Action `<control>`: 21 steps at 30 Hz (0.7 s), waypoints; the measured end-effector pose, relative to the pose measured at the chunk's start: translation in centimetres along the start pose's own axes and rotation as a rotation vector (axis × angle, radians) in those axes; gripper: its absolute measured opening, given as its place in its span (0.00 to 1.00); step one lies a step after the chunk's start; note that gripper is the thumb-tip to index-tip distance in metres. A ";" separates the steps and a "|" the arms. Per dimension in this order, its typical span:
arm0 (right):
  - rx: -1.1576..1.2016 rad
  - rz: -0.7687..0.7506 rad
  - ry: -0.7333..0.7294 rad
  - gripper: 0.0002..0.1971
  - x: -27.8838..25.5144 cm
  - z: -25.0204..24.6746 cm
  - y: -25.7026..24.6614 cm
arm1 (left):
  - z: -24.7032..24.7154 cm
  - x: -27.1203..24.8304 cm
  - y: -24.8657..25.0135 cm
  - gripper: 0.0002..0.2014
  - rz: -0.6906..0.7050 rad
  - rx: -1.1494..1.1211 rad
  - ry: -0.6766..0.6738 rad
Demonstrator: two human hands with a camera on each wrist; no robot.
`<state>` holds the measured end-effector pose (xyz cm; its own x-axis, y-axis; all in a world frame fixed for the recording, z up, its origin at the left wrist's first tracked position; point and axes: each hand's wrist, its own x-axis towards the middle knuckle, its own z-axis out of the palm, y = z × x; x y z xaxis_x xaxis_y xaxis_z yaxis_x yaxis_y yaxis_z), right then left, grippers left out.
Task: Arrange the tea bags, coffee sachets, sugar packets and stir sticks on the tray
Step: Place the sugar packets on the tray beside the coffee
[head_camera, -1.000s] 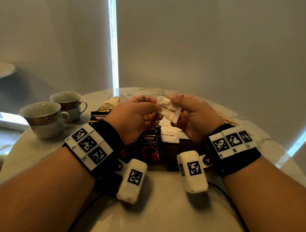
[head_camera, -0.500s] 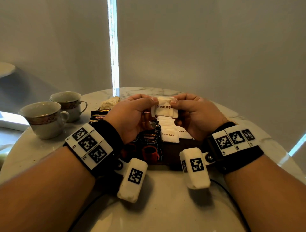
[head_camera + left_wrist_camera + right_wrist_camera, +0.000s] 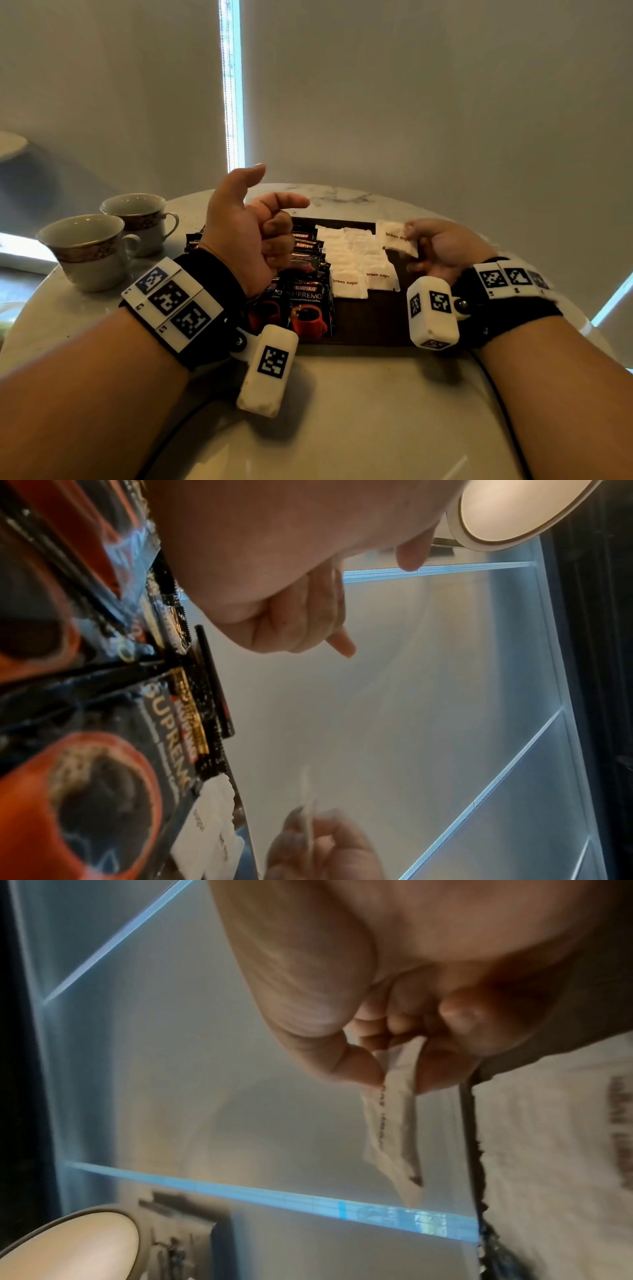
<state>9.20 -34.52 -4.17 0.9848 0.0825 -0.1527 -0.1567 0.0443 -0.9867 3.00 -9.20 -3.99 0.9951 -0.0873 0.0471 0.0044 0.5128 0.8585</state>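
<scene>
A white brown sugar packet [image 3: 394, 236] is pinched by my right hand [image 3: 416, 236] just above the far right part of the dark tray [image 3: 376, 330]. In the right wrist view the packet [image 3: 394, 1118] hangs edge-on from thumb and fingers [image 3: 359, 1066]. My left hand [image 3: 274, 202] is raised over the coffee sachets [image 3: 310, 303] and holds nothing, with the thumb up, forefinger stretched out and other fingers curled. On the tray lie two rows of black coffee sachets at the left and rows of sugar packets [image 3: 356, 260] in the middle. The left hand hides the tray's far left.
Two cups [image 3: 85, 246] [image 3: 140, 216] stand on the round marble table [image 3: 342, 411] at the left. A black cable [image 3: 493, 394] runs under my right forearm. A blind and a bright window slit [image 3: 233, 85] rise behind the table.
Both hands pinched the sugar packet together in front of me. The left hand has let go and lifted to the left; the right hand has carried the packet to the right.
</scene>
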 end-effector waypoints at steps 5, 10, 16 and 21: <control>-0.077 0.219 -0.011 0.10 0.5 -0.5 1.0 | -0.1 0.1 -0.1 0.30 0.018 0.019 -0.018; -0.085 0.295 -0.070 0.12 0.8 -0.7 1.0 | -0.3 0.3 -0.2 0.30 0.003 0.011 -0.035; -0.202 0.296 -0.025 0.07 1.5 -1.1 1.4 | -0.2 0.3 -0.2 0.29 -0.004 0.005 -0.031; -0.240 0.289 0.004 0.13 1.6 -1.1 1.7 | -0.2 0.2 -0.3 0.29 -0.009 0.007 -0.024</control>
<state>10.61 -35.40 -6.11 0.9027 0.0538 -0.4270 -0.4071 -0.2152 -0.8877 3.26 -9.21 -4.29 0.9924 -0.1119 0.0517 0.0120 0.5057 0.8626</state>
